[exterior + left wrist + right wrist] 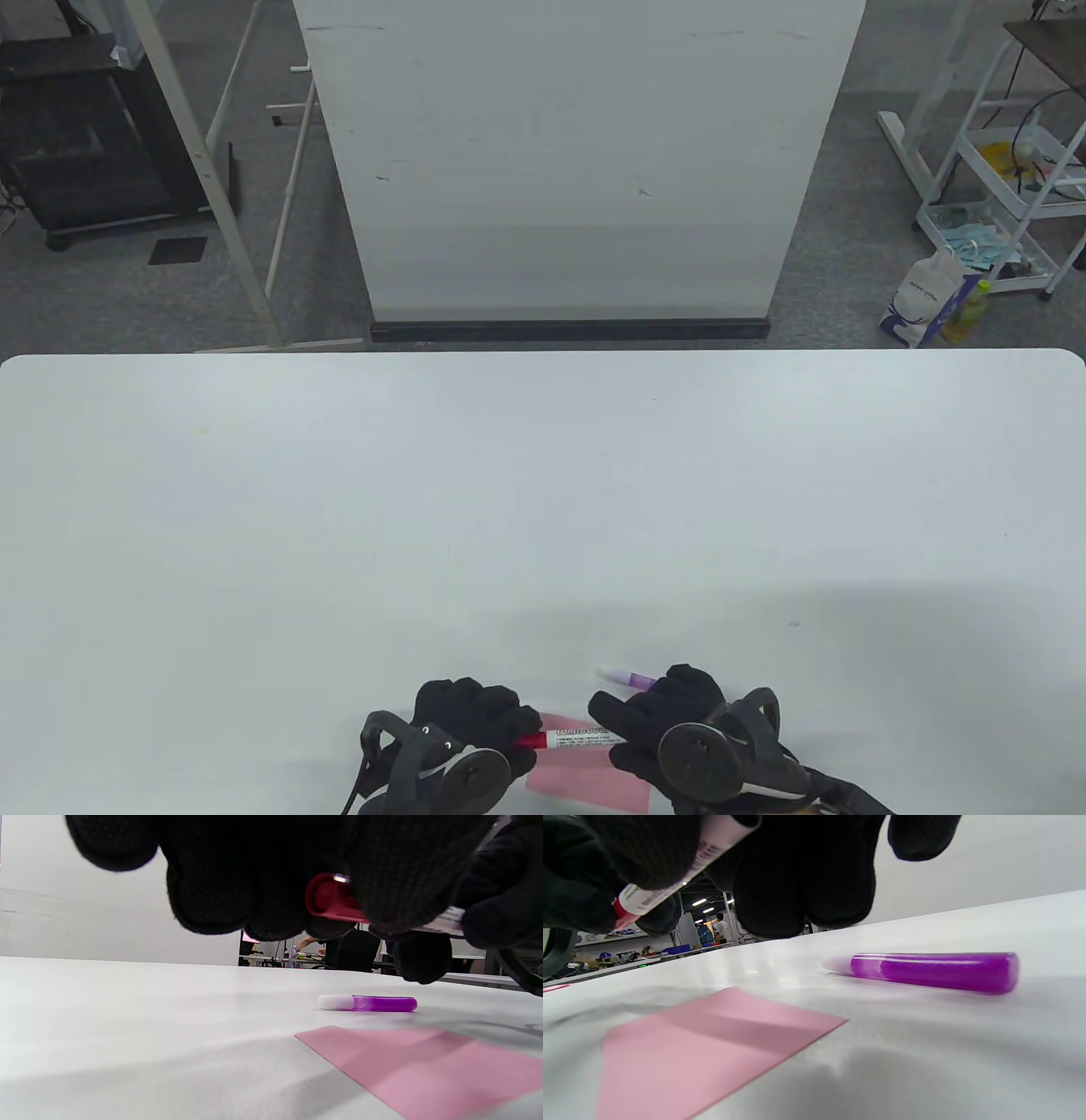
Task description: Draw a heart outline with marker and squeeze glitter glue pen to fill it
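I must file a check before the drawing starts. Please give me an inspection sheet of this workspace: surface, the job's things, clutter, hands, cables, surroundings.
Surface: white table, a few faint specks, no spill seen.
Job's things: marker with its red cap still on, held above the pink paper, which lies flat at the near edge with no drawing visible; purple glitter glue pen lies on the table beside the paper, capped, untouched.
Clutter: nothing seen on the table.
Hands: left hand grips the red cap end; right hand grips the white barrel.
Cables: nothing seen on the table.
Surroundings: white panel behind the table; dark cart far left; white rack with supplies far right.
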{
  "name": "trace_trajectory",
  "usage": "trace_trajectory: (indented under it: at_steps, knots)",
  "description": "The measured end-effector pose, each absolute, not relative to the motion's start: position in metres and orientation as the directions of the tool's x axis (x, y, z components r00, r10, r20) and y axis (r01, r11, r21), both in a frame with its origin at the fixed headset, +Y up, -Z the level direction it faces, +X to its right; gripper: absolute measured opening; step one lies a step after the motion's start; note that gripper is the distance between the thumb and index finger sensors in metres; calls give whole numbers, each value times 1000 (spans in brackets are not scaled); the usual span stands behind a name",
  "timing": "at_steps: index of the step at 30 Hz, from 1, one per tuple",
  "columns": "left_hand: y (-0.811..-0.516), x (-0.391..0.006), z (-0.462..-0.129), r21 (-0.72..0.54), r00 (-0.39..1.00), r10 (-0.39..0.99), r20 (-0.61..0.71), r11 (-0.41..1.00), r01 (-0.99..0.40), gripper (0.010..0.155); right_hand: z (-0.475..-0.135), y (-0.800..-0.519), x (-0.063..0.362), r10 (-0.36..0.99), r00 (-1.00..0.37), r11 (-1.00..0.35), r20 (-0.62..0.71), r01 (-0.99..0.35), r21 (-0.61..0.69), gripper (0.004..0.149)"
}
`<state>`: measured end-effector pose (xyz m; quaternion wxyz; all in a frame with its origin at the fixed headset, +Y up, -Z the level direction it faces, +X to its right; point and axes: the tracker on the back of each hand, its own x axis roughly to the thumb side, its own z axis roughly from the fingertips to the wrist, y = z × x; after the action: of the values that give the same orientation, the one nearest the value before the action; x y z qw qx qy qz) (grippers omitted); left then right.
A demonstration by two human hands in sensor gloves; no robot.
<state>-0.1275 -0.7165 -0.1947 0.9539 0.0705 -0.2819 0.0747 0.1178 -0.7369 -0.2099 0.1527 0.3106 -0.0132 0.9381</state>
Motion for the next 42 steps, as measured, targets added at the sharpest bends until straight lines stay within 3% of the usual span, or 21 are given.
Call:
trace_trajectory:
  at_steps: [10,16,29,42]
  knots:
    - [-707,-140,-199,90,838,139,528,972,-217,46,-215,-719,142,460,-696,-872,551,-470,135,48]
    - [-714,-129,-209,28,825,103,555,989,-142,47,-216,-707,159,511,-687,-825,517,-561,69,41]
    - [-754,-81,-227,-107,752,6,659,990,86,53,-210,-709,152,465,-711,-854,528,-517,55,39]
    - [-756,-78,-224,-142,828,32,560,988,58,55,-207,-718,134,439,-720,-879,537,-467,93,38]
